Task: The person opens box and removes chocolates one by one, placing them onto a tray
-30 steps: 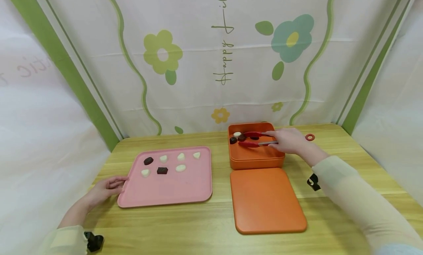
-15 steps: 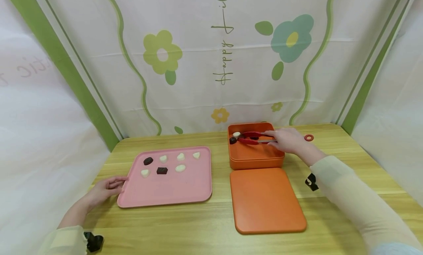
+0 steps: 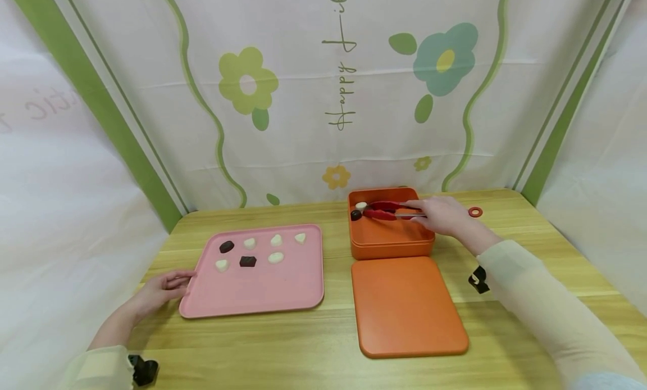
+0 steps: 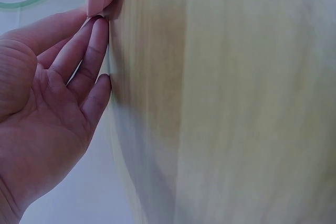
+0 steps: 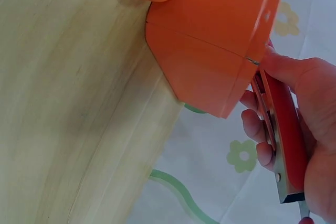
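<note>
In the head view my right hand (image 3: 443, 214) grips a pair of red-tipped tongs (image 3: 384, 214) reaching into the open orange box (image 3: 391, 249). The tong tips lie close together; a dark chocolate between them is mostly hidden. Beside the tips are a white chocolate (image 3: 361, 206) and a dark chocolate (image 3: 356, 215). The right wrist view shows the fingers and thumb around the tongs' red handle (image 5: 286, 129). At the left, my left hand (image 3: 154, 291) touches the rim of the pink tray (image 3: 263, 291) with relaxed fingers; its fingertips (image 4: 97, 27) meet the tray's corner.
Rows of white and dark chocolates, such as a dark rectangular one (image 3: 248, 261), lie on the tray's far half. The orange lid (image 3: 409, 308) lies flat in front of the box. Behind the wooden table (image 3: 303, 345) hangs a printed curtain (image 3: 333, 98).
The tong tips have drawn together around a dark chocolate inside the box. The box's other pieces and the tray stay in place, and my left hand keeps still.
</note>
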Tool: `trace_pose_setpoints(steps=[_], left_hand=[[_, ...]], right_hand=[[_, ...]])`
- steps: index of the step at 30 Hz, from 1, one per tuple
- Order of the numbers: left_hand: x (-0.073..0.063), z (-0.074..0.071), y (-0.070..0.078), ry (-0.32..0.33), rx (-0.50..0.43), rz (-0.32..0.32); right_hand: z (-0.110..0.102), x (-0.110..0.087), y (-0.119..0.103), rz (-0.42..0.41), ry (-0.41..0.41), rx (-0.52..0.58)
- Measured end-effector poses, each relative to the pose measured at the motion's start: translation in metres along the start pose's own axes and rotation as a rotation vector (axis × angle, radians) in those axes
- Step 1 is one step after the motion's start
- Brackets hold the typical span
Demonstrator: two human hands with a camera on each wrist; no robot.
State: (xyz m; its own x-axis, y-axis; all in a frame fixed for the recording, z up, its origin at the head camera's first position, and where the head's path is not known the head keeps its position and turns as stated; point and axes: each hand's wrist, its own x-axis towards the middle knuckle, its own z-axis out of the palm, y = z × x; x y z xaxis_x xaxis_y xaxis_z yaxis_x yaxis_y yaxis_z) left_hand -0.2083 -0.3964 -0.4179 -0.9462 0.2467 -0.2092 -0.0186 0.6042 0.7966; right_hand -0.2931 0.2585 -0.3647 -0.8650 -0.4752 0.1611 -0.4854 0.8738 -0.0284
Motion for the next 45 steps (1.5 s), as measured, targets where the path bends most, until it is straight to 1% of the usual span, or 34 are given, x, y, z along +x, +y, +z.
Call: trace_pose_setpoints(steps=[9,16,19,22,24,29,32,36,39,45], left_hand=[[0.0,0.0,0.0,-0.006,-0.018,0.001],[0.001,-0.001,-0.002,-0.005,-0.004,0.01],[0.001,-0.001,-0.001,0.0,-0.001,0.009],[0.001,-0.001,-0.001,-0.008,0.011,0.023],[0.001,0.0,-0.001,0.001,0.016,0.012],[0.001,0.0,-0.002,0.005,0.023,0.012],[0.001,0.0,-0.002,0.004,0.035,0.023],[0.0,-0.001,-0.001,0.009,0.047,0.01],[0.0,-0.001,0.001,0.007,0.048,0.014],[0.001,0.0,0.001,0.007,0.032,0.045]], right_hand=[[-0.015,-0.014,0.0,0.024,0.005,0.03],[-0.022,-0.026,-0.003,-0.006,0.053,0.029],[-0.025,-0.031,-0.005,-0.009,0.056,0.03],[-0.027,-0.037,-0.007,-0.011,0.068,0.027],[-0.03,-0.04,-0.009,-0.02,0.089,0.02],[-0.035,-0.047,-0.013,-0.048,0.136,0.009],[-0.039,-0.049,-0.016,-0.061,0.155,0.008],[-0.041,-0.051,-0.022,-0.084,0.193,0.008],[-0.041,-0.051,-0.026,-0.103,0.215,0.004],[-0.043,-0.048,-0.035,-0.143,0.24,0.004]])
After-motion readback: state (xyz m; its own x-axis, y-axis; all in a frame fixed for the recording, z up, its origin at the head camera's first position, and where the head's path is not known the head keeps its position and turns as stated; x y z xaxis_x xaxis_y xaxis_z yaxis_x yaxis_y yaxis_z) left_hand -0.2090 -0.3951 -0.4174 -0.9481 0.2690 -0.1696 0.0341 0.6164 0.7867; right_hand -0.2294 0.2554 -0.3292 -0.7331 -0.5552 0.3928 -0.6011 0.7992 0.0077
